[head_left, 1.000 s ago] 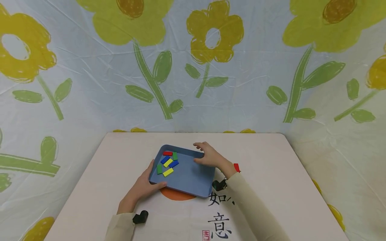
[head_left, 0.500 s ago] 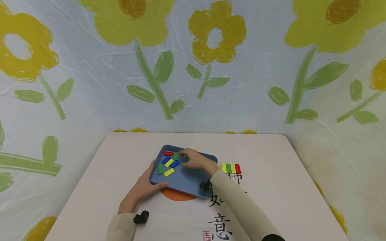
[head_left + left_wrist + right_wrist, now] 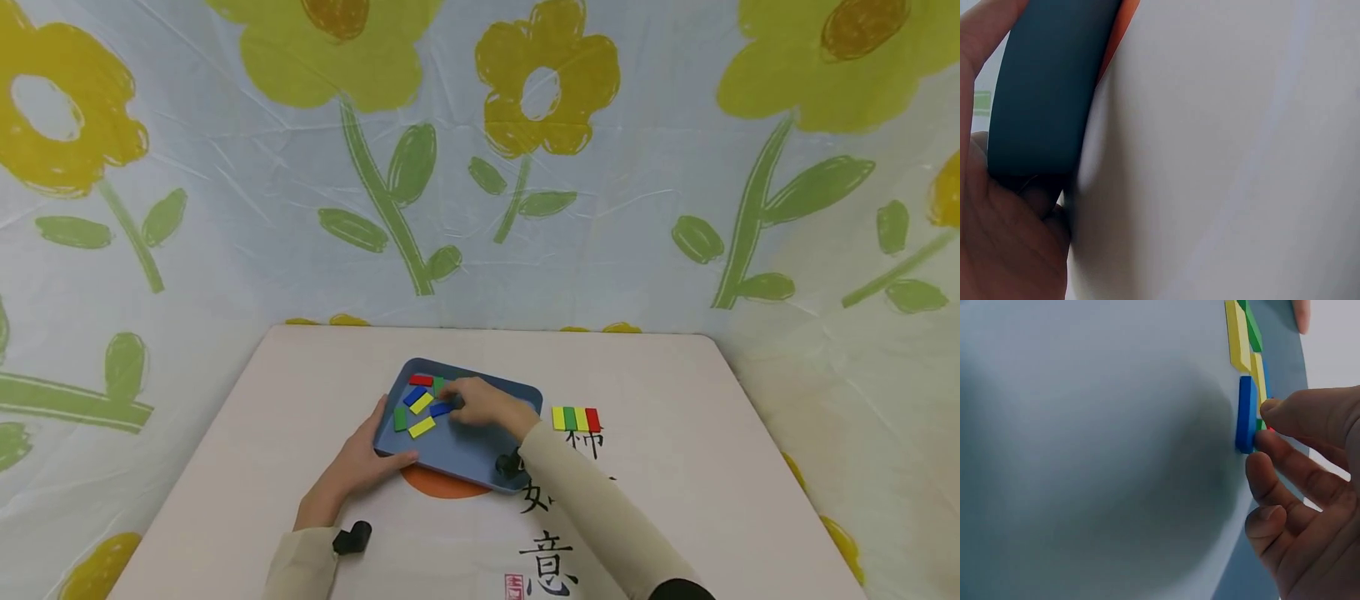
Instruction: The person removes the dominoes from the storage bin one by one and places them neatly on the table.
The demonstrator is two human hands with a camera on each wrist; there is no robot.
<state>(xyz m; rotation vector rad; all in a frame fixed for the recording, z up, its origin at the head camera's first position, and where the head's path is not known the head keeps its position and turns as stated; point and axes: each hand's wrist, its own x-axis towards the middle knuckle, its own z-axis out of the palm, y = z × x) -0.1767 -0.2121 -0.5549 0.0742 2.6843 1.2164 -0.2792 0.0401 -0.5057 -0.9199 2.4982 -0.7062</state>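
Observation:
A blue-grey tray stands at a slant on the table and bears several small red, green, blue and yellow blocks in its left part. My left hand holds its left front corner, thumb along the front rim. In the left wrist view the tray's wall sits between thumb and fingers. My right hand reaches down into the tray, fingers bent, at a blue block. The right wrist view has thumb and index fingertip apart, right beside that blue block; a yellow block lies close by.
Right of the tray, a row of yellow, green, yellow and red blocks lies side by side on the pale table. Black brush characters and an orange disc mark the table cover. Flowered cloth hangs behind.
My right hand has moved left and down into the tray, uncovering the row of blocks on the right. The blue block by its fingertips has turned slightly. My left hand stays on the tray.

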